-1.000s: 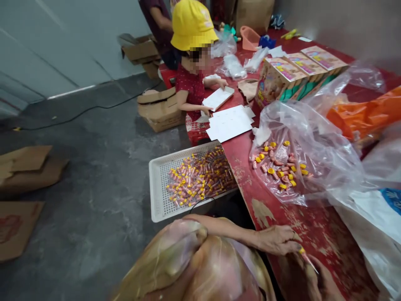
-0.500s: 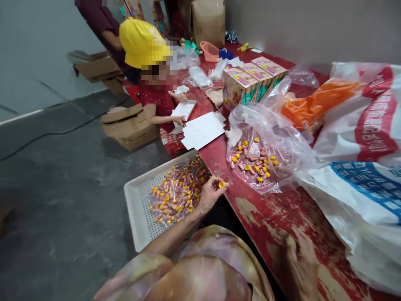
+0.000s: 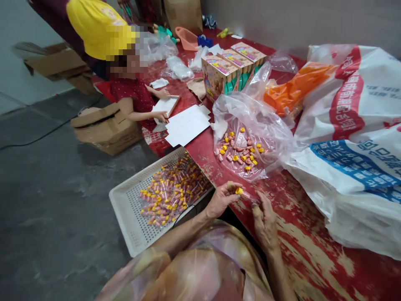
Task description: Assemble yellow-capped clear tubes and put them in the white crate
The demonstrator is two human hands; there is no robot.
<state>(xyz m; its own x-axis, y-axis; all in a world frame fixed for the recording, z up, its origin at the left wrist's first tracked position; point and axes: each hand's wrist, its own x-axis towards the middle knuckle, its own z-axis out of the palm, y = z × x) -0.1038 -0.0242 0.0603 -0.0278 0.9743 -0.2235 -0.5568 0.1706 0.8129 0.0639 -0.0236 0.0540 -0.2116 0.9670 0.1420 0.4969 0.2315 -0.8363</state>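
My left hand (image 3: 222, 201) pinches a small clear tube with a yellow cap (image 3: 239, 191) and pinkish contents, above the table's near edge. At the tube's other end, the thumb and fingers of my right hand (image 3: 266, 221) close around its clear tip. Left of my hands, a white perforated plastic tray (image 3: 123, 213) holds a heap of similar yellow-capped tubes (image 3: 166, 196). Beyond my hands lies an open clear plastic bag (image 3: 266, 133) with loose pink pieces and yellow caps (image 3: 235, 158) in it.
Across the worn red table (image 3: 300, 209) stand several printed boxes (image 3: 216, 79), white card sheets (image 3: 188, 125) and large white sacks (image 3: 338, 184). An orange bag (image 3: 297, 90) lies between. Beyond the tray, a person in a yellow hat (image 3: 97, 29) handles a white box lid (image 3: 166, 105).
My right hand has come up and left from the table's near side to the tube. My left hand has moved slightly right with the tube, and the camera view has shifted.
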